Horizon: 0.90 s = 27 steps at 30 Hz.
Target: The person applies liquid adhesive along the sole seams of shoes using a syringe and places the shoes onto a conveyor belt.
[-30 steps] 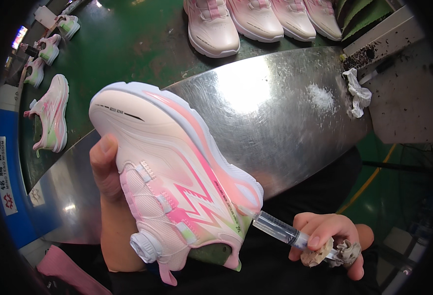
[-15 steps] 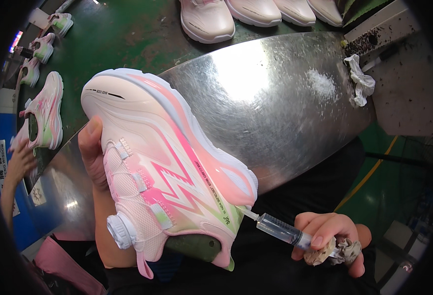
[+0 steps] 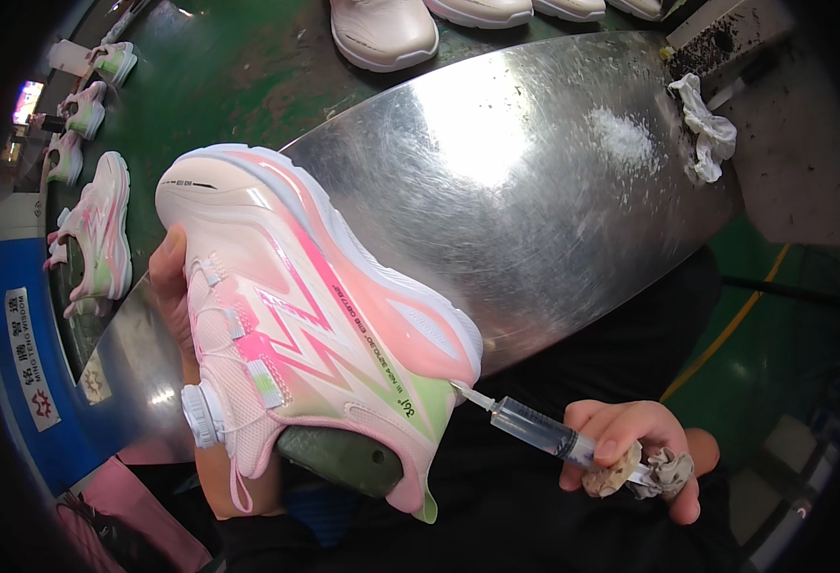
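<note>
A pink, white and pale green sports shoe (image 3: 334, 306) is held up on its side by my left hand (image 3: 170, 277), whose fingers wrap behind its lacing side. A dark green last (image 3: 339, 458) fills its opening, and a white round dial (image 3: 202, 416) sits by the tongue. My right hand (image 3: 630, 449) is closed round a clear syringe (image 3: 535, 425), with grimy wrapping (image 3: 663, 475) about its plunger end. The needle tip meets the shoe near the heel, where the upper joins the sole. Whether any liquid comes out is too small to tell.
Beneath the shoe lies a scratched metal plate (image 3: 554, 239) with white powder (image 3: 623, 141) on it. A crumpled white cloth (image 3: 704, 129) lies at its right end. Pale shoes (image 3: 382, 33) line the far side; more shoes (image 3: 100, 229) stand at the left. A blue sign panel (image 3: 19, 325) is lower left.
The shoe has shifted slightly left in the picture, and the needle tip has moved with it along the heel seam. Another person's hand at the left has gone from view.
</note>
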Each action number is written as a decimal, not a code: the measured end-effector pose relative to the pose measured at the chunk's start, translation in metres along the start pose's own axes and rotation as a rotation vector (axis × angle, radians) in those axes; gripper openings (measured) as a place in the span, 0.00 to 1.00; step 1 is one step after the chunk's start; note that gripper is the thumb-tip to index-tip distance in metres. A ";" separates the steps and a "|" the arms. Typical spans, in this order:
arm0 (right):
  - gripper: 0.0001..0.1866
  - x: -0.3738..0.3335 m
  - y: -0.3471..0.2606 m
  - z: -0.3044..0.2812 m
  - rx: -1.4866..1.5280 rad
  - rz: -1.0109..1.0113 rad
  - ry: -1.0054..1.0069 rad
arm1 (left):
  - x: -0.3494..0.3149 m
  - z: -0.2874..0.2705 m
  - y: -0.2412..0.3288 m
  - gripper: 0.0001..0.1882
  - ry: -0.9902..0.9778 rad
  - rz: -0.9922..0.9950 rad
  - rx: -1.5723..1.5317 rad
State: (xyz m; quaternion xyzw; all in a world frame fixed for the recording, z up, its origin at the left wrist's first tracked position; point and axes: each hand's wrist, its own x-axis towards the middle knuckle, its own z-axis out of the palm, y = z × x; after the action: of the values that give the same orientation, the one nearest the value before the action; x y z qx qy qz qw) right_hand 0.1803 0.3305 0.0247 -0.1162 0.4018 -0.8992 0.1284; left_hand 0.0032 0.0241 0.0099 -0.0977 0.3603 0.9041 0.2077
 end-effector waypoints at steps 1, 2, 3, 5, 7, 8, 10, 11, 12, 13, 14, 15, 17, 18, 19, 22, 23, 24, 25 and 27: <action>0.41 -0.001 0.001 -0.001 0.006 -0.006 0.001 | -0.001 -0.002 0.000 0.27 0.005 -0.004 0.013; 0.41 -0.002 0.002 -0.002 0.013 -0.013 0.003 | -0.002 -0.004 0.001 0.27 0.006 -0.008 0.023; 0.41 -0.003 0.002 -0.002 0.020 -0.022 0.008 | -0.002 -0.006 0.002 0.28 0.036 0.004 0.043; 0.41 -0.006 0.001 -0.002 0.007 0.001 0.014 | -0.008 -0.007 0.005 0.29 0.063 0.010 0.074; 0.41 -0.005 0.005 -0.005 0.037 -0.020 0.014 | -0.022 -0.006 0.007 0.28 0.213 0.022 0.097; 0.41 -0.003 0.008 -0.005 0.059 -0.029 0.008 | -0.032 -0.004 0.010 0.27 0.213 -0.001 0.127; 0.41 0.000 0.015 -0.006 0.068 -0.032 0.031 | -0.042 -0.011 0.011 0.27 0.187 -0.078 0.125; 0.41 -0.001 0.017 -0.010 0.056 -0.032 0.062 | -0.039 -0.019 0.008 0.27 0.148 -0.161 0.105; 0.42 0.000 0.016 -0.014 0.057 -0.042 0.025 | -0.054 -0.034 0.016 0.27 0.151 -0.164 0.123; 0.42 0.002 0.017 -0.014 0.075 -0.051 0.019 | -0.075 -0.061 0.025 0.27 0.071 -0.016 0.326; 0.42 0.006 0.020 -0.014 0.072 -0.054 -0.011 | -0.085 -0.066 0.030 0.27 0.026 0.054 0.429; 0.43 0.007 0.021 -0.014 0.064 -0.061 -0.032 | -0.091 -0.069 0.033 0.27 -0.020 0.121 0.528; 0.44 0.009 0.022 -0.019 0.018 -0.034 -0.061 | -0.096 -0.065 0.040 0.27 0.060 0.170 0.917; 0.44 0.011 0.025 -0.017 -0.008 -0.078 -0.055 | -0.100 -0.069 0.045 0.28 0.028 0.191 1.048; 0.45 0.012 0.027 -0.016 -0.035 -0.122 -0.048 | -0.102 -0.069 0.049 0.28 -0.003 0.217 1.173; 0.44 0.017 0.027 -0.017 -0.062 -0.119 -0.090 | -0.119 -0.042 0.041 0.31 0.009 0.221 1.160; 0.44 0.018 0.029 -0.017 -0.068 -0.116 -0.075 | -0.117 -0.041 0.032 0.32 -0.003 0.214 1.132; 0.44 0.019 0.030 -0.017 -0.123 -0.115 -0.077 | -0.116 -0.042 0.025 0.33 -0.014 0.208 1.105; 0.44 0.019 0.030 -0.016 -0.142 -0.119 -0.080 | -0.123 -0.048 0.027 0.34 -0.076 0.232 1.228; 0.43 0.021 0.031 -0.015 -0.158 -0.131 -0.088 | -0.135 -0.057 0.032 0.37 -0.195 0.309 1.466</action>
State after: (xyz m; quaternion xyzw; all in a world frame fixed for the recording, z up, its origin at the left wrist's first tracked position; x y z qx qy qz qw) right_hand 0.1602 0.3140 -0.0060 -0.1914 0.4569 -0.8653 0.0771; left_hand 0.1108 -0.0778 0.0320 0.1974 0.8592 0.4561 0.1214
